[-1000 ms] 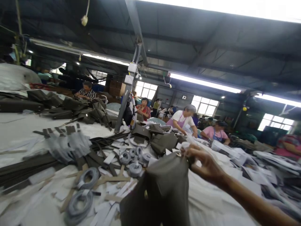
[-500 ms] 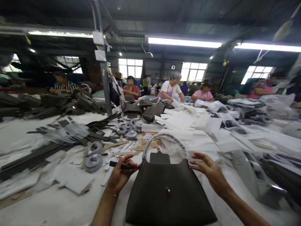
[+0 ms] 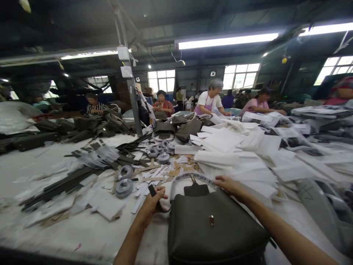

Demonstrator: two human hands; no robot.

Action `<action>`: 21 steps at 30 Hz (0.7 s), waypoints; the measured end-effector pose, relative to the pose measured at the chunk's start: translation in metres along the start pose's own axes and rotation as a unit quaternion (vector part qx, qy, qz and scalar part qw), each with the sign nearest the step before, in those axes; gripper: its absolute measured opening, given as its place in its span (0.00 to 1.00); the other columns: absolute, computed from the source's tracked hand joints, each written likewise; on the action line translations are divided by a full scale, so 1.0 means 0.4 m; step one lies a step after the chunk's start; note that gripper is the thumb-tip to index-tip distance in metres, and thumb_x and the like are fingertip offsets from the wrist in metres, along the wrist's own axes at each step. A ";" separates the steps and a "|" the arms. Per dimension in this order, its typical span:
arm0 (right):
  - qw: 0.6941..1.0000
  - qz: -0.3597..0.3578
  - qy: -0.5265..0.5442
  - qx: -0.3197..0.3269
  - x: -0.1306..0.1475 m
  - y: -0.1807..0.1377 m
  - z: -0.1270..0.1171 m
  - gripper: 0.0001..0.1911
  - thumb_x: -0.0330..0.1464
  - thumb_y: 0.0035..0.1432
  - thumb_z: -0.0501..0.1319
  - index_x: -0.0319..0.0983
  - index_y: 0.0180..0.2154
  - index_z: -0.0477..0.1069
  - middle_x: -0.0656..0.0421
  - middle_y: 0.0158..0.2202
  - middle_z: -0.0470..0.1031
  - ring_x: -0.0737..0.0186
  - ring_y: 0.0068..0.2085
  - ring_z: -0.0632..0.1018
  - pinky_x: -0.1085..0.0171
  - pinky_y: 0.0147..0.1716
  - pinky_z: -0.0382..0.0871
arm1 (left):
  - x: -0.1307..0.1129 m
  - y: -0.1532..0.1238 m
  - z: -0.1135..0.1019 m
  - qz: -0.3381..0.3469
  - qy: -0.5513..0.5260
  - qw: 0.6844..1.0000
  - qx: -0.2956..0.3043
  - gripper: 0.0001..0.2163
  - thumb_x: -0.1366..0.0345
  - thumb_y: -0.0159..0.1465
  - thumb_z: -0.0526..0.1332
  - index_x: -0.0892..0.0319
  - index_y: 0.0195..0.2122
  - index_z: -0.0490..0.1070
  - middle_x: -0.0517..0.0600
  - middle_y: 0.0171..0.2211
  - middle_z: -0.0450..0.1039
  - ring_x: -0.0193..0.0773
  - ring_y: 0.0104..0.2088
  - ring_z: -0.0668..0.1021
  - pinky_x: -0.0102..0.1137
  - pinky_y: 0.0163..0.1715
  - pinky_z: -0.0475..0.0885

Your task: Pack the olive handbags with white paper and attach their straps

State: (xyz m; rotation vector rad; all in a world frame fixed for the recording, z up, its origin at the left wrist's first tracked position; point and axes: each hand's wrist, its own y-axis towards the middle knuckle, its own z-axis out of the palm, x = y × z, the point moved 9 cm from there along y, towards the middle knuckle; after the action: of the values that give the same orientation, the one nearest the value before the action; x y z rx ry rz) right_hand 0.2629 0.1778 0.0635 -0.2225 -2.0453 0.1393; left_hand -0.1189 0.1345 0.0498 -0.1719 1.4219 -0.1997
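A dark olive handbag (image 3: 212, 224) lies tilted on the table in front of me, its gold clasp facing up. Its wrapped handle (image 3: 179, 180) arches at the far end, beside a dark flap with a gold buckle. My left hand (image 3: 154, 202) is closed round a short dark strap (image 3: 152, 190), just left of the bag's upper corner. At the bag's upper right corner is my right hand (image 3: 230, 187), its fingers closed on it by the handle's base; the fingertips are partly hidden.
Grey wrapped coils (image 3: 124, 187) and dark strips (image 3: 62, 180) lie to the left. White sheets (image 3: 234, 162) are heaped at the right. More dark bags (image 3: 189, 129) are piled farther back, near a metal post (image 3: 134, 99). Several co-workers sit or stand across the table.
The handbag has turned and tipped back, its base now toward the lower right. My right hand has moved from beside the bag onto its upper corner. The left still holds the strap, now more upright.
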 end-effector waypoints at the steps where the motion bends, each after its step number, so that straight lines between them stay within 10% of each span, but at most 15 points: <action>1: 1.000 -0.002 0.003 0.019 0.005 0.009 0.015 0.25 0.43 0.52 0.64 0.34 0.48 0.72 0.48 0.47 0.78 0.50 0.49 0.78 0.59 0.47 0.73 | -0.008 0.019 0.000 0.002 0.024 1.000 -0.009 0.36 0.45 0.50 0.72 0.62 0.53 0.66 0.53 0.38 0.75 0.34 0.22 0.74 0.33 0.26 0.73; 6: 0.994 -0.031 0.001 0.107 0.062 0.031 0.095 0.26 0.49 0.56 0.60 0.37 0.48 0.73 0.56 0.36 0.79 0.61 0.31 0.79 0.68 0.26 0.71 | -0.047 0.106 0.053 0.004 0.093 0.996 0.011 0.36 0.51 0.48 0.74 0.58 0.56 0.65 0.56 0.48 0.73 0.43 0.41 0.78 0.30 0.31 0.72; 11: 0.991 -0.065 -0.047 0.107 0.110 0.029 0.086 0.20 0.46 0.55 0.61 0.39 0.42 0.75 0.62 0.26 0.74 0.66 0.20 0.72 0.70 0.18 0.64 | -0.024 0.128 0.137 -0.016 0.122 0.989 0.083 0.29 0.50 0.51 0.69 0.60 0.50 0.69 0.49 0.30 0.75 0.37 0.26 0.76 0.29 0.25 0.70; 21: 0.988 -0.028 -0.152 -0.006 0.036 0.002 -0.065 0.11 0.36 0.53 0.61 0.37 0.33 0.79 0.56 0.26 0.78 0.54 0.25 0.79 0.61 0.27 0.73 | -0.126 0.149 0.043 0.129 0.184 0.973 -0.055 0.17 0.58 0.53 0.66 0.60 0.41 0.72 0.50 0.31 0.73 0.45 0.38 0.78 0.38 0.41 0.74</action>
State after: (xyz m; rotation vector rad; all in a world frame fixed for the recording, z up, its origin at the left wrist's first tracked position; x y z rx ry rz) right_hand 0.2796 0.1820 0.0879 -0.1584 -2.3531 0.1333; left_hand -0.1068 0.2042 0.0865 -0.0387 1.8099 0.0666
